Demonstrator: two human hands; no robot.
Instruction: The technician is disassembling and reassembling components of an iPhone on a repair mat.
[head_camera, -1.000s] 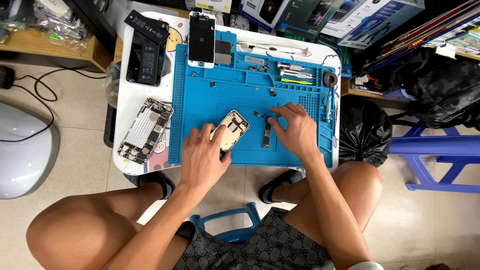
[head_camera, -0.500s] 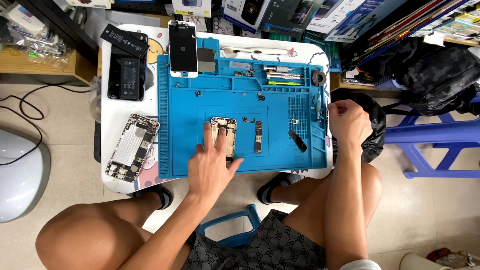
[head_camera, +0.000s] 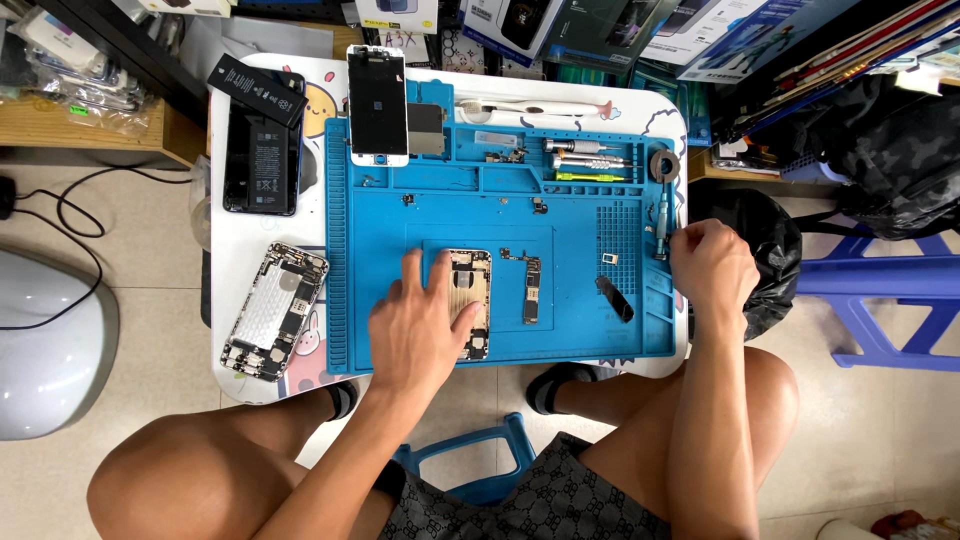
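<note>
While a second stripped phone frame (head_camera: 273, 311) lies off the blue mat's (head_camera: 580, 330) left edge, the left hand (head_camera: 420, 325) presses spread fingers on the gutted phone shell (head_camera: 470, 300) mid-mat, logic board (head_camera: 531, 290) already out beside it, and the right hand (head_camera: 712, 268) curls around a screwdriver (head_camera: 662, 225) at the mat's right rim.

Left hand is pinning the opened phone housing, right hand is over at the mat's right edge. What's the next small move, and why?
Probably close the right hand on the screwdriver lying in the blue mat's right-edge slot: its fingers are right beside that tool, while the left hand presses flat on the opened phone housing, steadying it.
</note>
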